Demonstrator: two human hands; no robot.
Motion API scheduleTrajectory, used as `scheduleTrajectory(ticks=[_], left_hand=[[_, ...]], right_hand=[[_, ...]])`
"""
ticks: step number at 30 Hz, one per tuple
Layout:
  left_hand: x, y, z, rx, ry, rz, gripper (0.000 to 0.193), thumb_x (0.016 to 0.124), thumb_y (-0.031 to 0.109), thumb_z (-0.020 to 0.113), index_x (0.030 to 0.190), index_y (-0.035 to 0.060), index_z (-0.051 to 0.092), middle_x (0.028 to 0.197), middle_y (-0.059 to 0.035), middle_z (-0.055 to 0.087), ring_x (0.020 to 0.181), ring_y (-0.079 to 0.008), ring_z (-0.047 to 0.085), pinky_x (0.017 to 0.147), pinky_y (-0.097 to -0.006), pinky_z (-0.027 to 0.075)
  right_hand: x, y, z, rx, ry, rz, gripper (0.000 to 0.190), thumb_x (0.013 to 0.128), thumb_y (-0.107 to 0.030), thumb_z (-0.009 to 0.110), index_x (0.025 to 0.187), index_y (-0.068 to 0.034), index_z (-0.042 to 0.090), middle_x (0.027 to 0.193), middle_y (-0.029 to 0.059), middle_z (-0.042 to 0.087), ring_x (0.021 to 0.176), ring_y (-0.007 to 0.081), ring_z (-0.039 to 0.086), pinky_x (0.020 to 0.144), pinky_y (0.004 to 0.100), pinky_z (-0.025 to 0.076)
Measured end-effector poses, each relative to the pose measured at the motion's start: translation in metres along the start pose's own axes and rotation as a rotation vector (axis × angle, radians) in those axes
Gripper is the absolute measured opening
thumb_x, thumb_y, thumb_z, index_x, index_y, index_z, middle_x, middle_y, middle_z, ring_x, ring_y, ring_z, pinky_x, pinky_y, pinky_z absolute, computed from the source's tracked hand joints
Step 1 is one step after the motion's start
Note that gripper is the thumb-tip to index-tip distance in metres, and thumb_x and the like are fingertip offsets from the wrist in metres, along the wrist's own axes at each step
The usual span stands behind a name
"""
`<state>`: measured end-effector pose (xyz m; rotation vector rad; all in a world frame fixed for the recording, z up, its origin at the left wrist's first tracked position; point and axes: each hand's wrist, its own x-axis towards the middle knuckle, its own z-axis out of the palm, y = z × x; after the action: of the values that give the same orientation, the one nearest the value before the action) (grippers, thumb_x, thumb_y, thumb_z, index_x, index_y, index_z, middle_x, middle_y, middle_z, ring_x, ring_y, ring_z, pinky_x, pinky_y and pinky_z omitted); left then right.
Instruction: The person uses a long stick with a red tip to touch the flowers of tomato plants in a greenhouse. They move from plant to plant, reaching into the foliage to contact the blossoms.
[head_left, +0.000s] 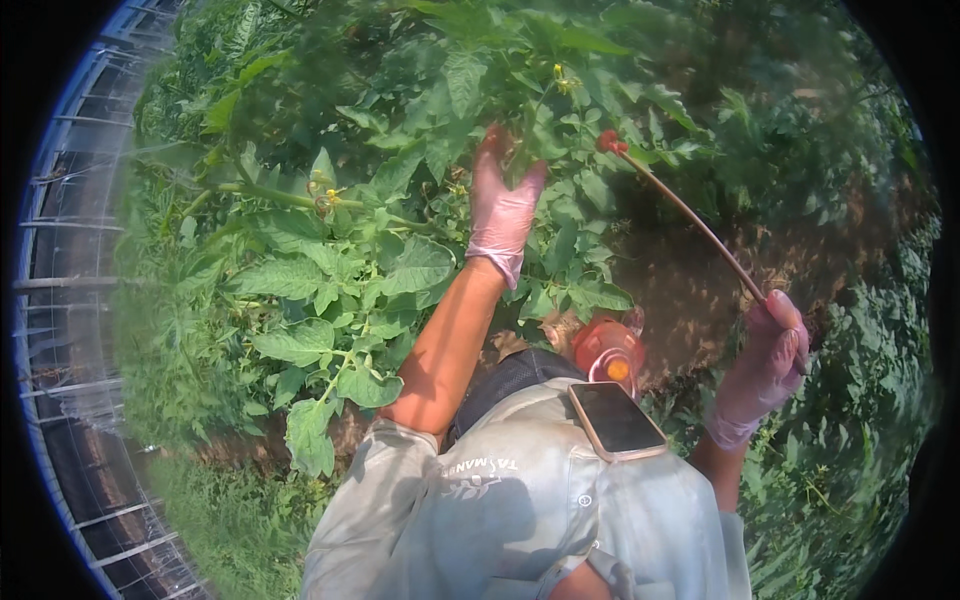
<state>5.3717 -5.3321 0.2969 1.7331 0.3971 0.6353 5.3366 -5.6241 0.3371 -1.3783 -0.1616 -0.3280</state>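
My left hand (506, 206), in a thin translucent pinkish glove, reaches into the leaves of a tomato plant (416, 266). Its thumb and a red-stained finger stand apart around a slim green stem; the other fingers are hidden, so whether it grips the stem is unclear. My right hand (769, 367), gloved likewise, holds a long thin stick (697, 221) by its lower end. The stick's red, blob-like tip (611, 141) is beside the leaves, right of my left hand. Yellow tomato flowers (566, 81) show above my left hand, and more yellow flowers (330, 196) are to its left.
An orange-red plastic bottle (609, 349) is close in front of my body. A phone (619, 420) sits at my shirt front. Brown soil (675, 300) runs between plant rows. More foliage (832, 487) lies at right, and a framed greenhouse wall (75, 285) curves along the left.
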Motion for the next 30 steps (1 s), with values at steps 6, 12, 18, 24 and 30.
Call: scheduleTrajectory(ticks=[6,12,18,24,30], left_hand=[[0.073,-0.002,0.033,0.003,-0.047,-0.259,0.039,0.087,0.020,0.062,0.121,0.0023,0.056,0.106,-0.0110,0.065,0.092,-0.0173,0.061,0.080,-0.0309,0.048],[0.085,-0.031,0.033,0.148,-0.053,-0.123,0.021,0.092,0.020,0.055,0.108,0.0102,0.066,0.089,-0.0086,0.066,0.076,-0.0150,0.061,0.069,-0.0297,0.048],[0.084,-0.044,0.027,-0.059,0.076,-0.541,0.014,0.089,0.020,0.061,0.093,0.0078,0.065,0.064,0.0027,0.054,0.052,-0.0104,0.049,0.046,-0.0252,0.037],[0.083,-0.027,0.024,-0.113,-0.062,-0.424,0.028,0.088,0.033,0.065,0.092,0.0056,0.067,0.063,0.0025,0.054,0.055,-0.0094,0.048,0.048,-0.0251,0.036],[0.073,0.007,0.016,0.406,-0.200,-0.352,0.029,0.088,0.034,0.065,0.100,0.0082,0.068,0.075,0.0018,0.062,0.065,-0.0078,0.049,0.061,-0.0248,0.037]], right_hand=[[0.048,0.023,0.011,-0.109,-0.216,-0.162,0.032,0.097,-0.023,0.049,0.107,0.004,0.061,0.103,0.0185,0.063,0.091,0.0255,0.062,0.078,0.0341,0.053],[0.069,0.049,0.033,-0.066,-0.334,-0.237,0.034,0.095,-0.023,0.050,0.112,0.004,0.060,0.109,0.0196,0.063,0.092,0.0261,0.062,0.083,0.0362,0.050],[0.074,0.061,0.045,0.042,-0.447,-0.282,0.029,0.093,-0.003,0.051,0.121,-0.004,0.056,0.110,0.0236,0.062,0.103,0.0325,0.061,0.088,0.0374,0.052],[0.071,0.067,0.049,0.141,-0.317,-0.258,0.028,0.094,-0.012,0.052,0.121,-0.003,0.057,0.111,0.0228,0.061,0.106,0.0331,0.060,0.090,0.0392,0.051],[0.064,0.080,0.059,0.298,-0.299,-0.201,0.030,0.093,-0.003,0.050,0.122,-0.005,0.056,0.111,0.0228,0.061,0.105,0.0332,0.060,0.089,0.0396,0.052]])
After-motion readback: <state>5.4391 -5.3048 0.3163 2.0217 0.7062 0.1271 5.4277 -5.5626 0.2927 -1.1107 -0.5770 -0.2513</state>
